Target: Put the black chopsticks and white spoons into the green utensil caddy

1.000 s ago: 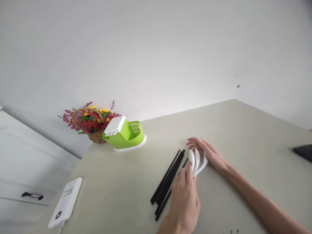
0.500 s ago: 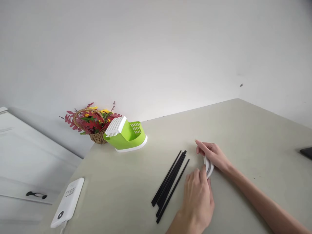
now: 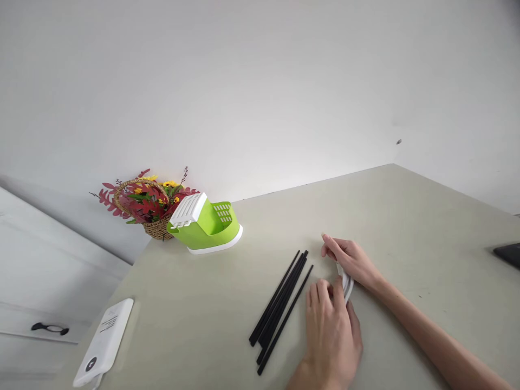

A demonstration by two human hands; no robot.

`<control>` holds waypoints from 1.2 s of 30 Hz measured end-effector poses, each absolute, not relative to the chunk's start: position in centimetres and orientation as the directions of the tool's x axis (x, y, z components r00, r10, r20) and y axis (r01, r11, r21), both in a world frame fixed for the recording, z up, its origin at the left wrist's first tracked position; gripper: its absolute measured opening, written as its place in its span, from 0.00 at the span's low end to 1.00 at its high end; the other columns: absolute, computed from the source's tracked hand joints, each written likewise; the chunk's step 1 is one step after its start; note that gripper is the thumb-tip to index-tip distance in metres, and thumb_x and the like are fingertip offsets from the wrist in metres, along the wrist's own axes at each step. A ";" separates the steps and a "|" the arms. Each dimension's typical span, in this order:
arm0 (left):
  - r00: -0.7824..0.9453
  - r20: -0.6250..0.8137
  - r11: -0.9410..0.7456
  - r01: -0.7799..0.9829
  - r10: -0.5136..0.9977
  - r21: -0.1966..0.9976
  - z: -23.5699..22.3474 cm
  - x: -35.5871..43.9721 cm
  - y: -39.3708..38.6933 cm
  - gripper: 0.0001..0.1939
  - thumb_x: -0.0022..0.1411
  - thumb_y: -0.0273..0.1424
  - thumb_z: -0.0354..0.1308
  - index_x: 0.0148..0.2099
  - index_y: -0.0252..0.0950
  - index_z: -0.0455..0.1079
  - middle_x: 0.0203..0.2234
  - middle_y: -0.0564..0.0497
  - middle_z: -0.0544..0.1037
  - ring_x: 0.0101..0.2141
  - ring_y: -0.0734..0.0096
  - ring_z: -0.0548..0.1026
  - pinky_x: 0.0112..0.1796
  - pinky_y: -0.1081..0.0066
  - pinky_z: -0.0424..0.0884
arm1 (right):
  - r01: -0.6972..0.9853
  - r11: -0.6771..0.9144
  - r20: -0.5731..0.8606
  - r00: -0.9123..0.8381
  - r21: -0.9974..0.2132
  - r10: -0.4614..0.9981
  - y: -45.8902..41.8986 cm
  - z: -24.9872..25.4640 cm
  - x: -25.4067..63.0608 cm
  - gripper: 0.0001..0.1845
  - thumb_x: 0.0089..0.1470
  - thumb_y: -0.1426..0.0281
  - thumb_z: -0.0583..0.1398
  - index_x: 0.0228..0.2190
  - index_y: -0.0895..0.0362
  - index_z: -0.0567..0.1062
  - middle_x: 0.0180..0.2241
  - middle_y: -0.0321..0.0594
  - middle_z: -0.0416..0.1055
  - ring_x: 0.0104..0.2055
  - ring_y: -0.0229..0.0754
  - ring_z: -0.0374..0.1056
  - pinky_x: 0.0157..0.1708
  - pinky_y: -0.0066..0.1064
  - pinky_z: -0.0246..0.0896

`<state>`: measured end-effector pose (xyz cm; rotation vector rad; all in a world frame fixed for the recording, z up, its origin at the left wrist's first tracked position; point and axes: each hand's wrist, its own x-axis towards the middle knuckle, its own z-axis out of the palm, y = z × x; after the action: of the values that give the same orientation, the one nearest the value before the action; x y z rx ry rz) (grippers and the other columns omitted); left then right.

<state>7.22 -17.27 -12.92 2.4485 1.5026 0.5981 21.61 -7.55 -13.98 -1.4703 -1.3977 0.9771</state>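
Observation:
Several white spoons (image 3: 346, 286) are gathered between my two hands, only a short curved stretch of them showing. My left hand (image 3: 333, 327) is closed round their near end, knuckles up. Around the far end curls my right hand (image 3: 351, 259), its thumb and forefinger pointing toward the wall and its other fingers bent under. How many spoons there are is hidden by the hands. Just left of my left hand, black chopsticks (image 3: 282, 303) lie slantwise on the table (image 3: 190, 314), one set slightly apart from the others.
Toward the back left stands a green and white plastic cutlery holder (image 3: 207, 227), before a wicker basket (image 3: 158, 228) of red and yellow flowers. A white power bank (image 3: 105, 338) with a cable lies at the left edge, a dark flat object (image 3: 507, 254) at the far right.
The spoons have shifted right, away from the chopsticks, and their bowls are now covered. My right hand has closed round them, and my left hand has moved right with them.

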 end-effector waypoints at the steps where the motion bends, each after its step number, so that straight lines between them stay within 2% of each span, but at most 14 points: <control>1: 0.398 0.219 -0.454 0.799 0.891 0.395 -12.8 7.2 -17.3 0.29 0.65 0.21 0.53 0.67 0.40 0.62 0.45 0.45 0.70 0.46 0.56 0.71 0.48 0.56 0.72 | 0.320 0.001 0.023 0.064 -0.948 0.998 -7.5 -14.0 21.6 0.37 0.61 0.37 0.48 0.22 0.54 0.73 0.19 0.31 0.54 0.23 0.38 0.49 0.26 0.32 0.45; 5: 0.394 0.202 -0.442 0.781 0.897 0.441 -12.4 7.1 -17.3 0.29 0.65 0.20 0.52 0.66 0.41 0.62 0.48 0.43 0.69 0.50 0.53 0.70 0.50 0.52 0.71 | 0.289 0.005 0.024 0.064 -0.957 0.998 -7.5 -14.1 21.7 0.37 0.59 0.36 0.49 0.22 0.53 0.74 0.18 0.32 0.56 0.23 0.38 0.49 0.25 0.32 0.46; 12: 0.376 0.238 -0.444 0.779 0.896 0.442 -12.3 6.9 -17.6 0.27 0.65 0.22 0.52 0.65 0.40 0.63 0.58 0.40 0.66 0.59 0.47 0.65 0.56 0.46 0.68 | 0.280 0.038 0.057 0.062 -0.959 0.996 -7.6 -13.9 21.5 0.36 0.61 0.38 0.49 0.23 0.54 0.74 0.20 0.33 0.60 0.24 0.38 0.53 0.28 0.32 0.50; 19: 0.397 0.261 -0.475 0.744 0.880 0.470 -12.5 6.6 -17.6 0.26 0.64 0.21 0.53 0.64 0.38 0.64 0.58 0.40 0.68 0.59 0.48 0.66 0.57 0.48 0.69 | 0.172 0.047 0.068 0.114 -0.984 0.991 -7.3 -14.2 21.9 0.35 0.59 0.38 0.52 0.24 0.54 0.76 0.22 0.35 0.66 0.28 0.41 0.62 0.33 0.32 0.57; 27: 0.413 0.281 -0.499 0.735 0.866 0.458 -12.5 6.5 -17.6 0.26 0.64 0.21 0.53 0.64 0.36 0.63 0.60 0.39 0.69 0.62 0.48 0.66 0.58 0.46 0.69 | 0.091 0.060 0.073 0.148 -0.994 0.986 -7.1 -14.4 22.1 0.33 0.61 0.39 0.52 0.25 0.54 0.76 0.23 0.36 0.69 0.29 0.40 0.64 0.34 0.32 0.58; 32: 0.415 0.282 -0.501 0.732 0.865 0.462 -12.6 6.4 -17.6 0.28 0.63 0.20 0.53 0.65 0.35 0.61 0.62 0.39 0.68 0.63 0.48 0.64 0.59 0.45 0.68 | 0.114 0.065 0.095 0.278 -0.991 0.956 -6.8 -14.7 22.8 0.33 0.60 0.39 0.53 0.25 0.54 0.77 0.24 0.38 0.70 0.30 0.42 0.66 0.34 0.33 0.60; 36: 0.408 0.294 -0.502 0.730 0.864 0.464 -12.9 6.4 -17.7 0.28 0.63 0.20 0.53 0.65 0.36 0.60 0.62 0.39 0.67 0.63 0.47 0.65 0.59 0.45 0.68 | 0.040 0.050 0.061 0.378 -0.998 0.924 -6.8 -14.8 23.4 0.33 0.59 0.39 0.54 0.26 0.54 0.77 0.25 0.38 0.71 0.30 0.42 0.67 0.35 0.33 0.62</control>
<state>6.39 -17.73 -12.86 2.4040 1.3957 0.7379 23.38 -6.81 -14.78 -1.3487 -0.9657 0.8653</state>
